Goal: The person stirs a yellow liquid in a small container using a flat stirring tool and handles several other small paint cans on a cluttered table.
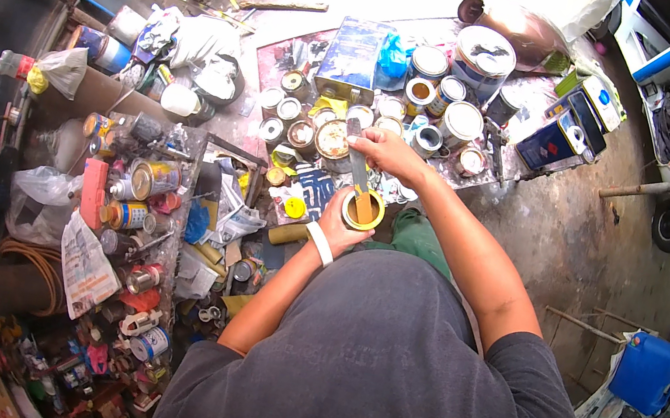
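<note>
My left hand (334, 225), with a white band at the wrist, is wrapped round a small open paint can (379, 217) close to my body. Inside the can is mustard-yellow paint. Pinched in my right hand (391, 155) is a flat grey stirring stick (357, 166), which slants down into the can. Its lower end is coated in the same yellow. Just beyond my hands stand several used paint tins, one with a rusty, stained lid (332, 139).
A large white paint bucket (484, 61) and a blue rectangular tin (350, 56) stand farther back on the stained table. Cans and bottles crowd a shelf (197, 177) to the left. At the right are a blue jerrycan (650, 372) and metal bars (635, 190).
</note>
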Available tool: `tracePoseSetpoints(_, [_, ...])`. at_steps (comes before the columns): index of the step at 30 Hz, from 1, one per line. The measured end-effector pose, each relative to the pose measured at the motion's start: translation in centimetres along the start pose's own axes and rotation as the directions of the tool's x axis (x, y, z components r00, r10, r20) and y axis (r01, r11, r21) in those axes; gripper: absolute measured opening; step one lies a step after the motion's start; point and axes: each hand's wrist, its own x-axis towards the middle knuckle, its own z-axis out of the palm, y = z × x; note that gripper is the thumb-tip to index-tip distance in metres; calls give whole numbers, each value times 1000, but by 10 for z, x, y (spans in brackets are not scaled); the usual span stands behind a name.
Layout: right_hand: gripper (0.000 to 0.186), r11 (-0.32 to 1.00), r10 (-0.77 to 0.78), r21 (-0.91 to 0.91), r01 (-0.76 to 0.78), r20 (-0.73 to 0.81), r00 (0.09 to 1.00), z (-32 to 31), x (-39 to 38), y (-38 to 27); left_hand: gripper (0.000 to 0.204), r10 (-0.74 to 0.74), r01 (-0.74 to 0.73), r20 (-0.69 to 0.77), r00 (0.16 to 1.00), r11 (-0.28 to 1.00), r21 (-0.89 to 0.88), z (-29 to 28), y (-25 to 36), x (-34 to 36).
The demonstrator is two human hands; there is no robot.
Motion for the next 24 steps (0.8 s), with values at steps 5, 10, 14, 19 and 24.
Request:
tracePoseSetpoints(5, [36, 994, 33, 110, -17, -142, 989, -2, -8, 2, 101, -4, 5, -27, 1000, 1000, 11, 6, -9, 0])
tracePoseSetpoints(10, [35, 990, 123, 101, -102, -239, 963, -20, -38, 54, 101, -55, 41, -136, 989, 994, -105, 7, -14, 1])
tracePoseSetpoints(14, [36, 979, 203, 54, -196, -302, 931, -31, -92, 156, 101, -98, 94, -278, 956, 995, -29, 8, -26, 0])
tracePoseSetpoints(19, [32, 788, 86, -449, -421, -596, 798, -34, -192, 275, 101, -197, 209, -345, 918, 978, 0, 19, -72, -1])
tracePoseSetpoints(24, [34, 612, 427, -357, -706, -602, 675, -25, -259, 311, 100, -153, 254, -410, 899, 945, 205, 40, -120, -7])
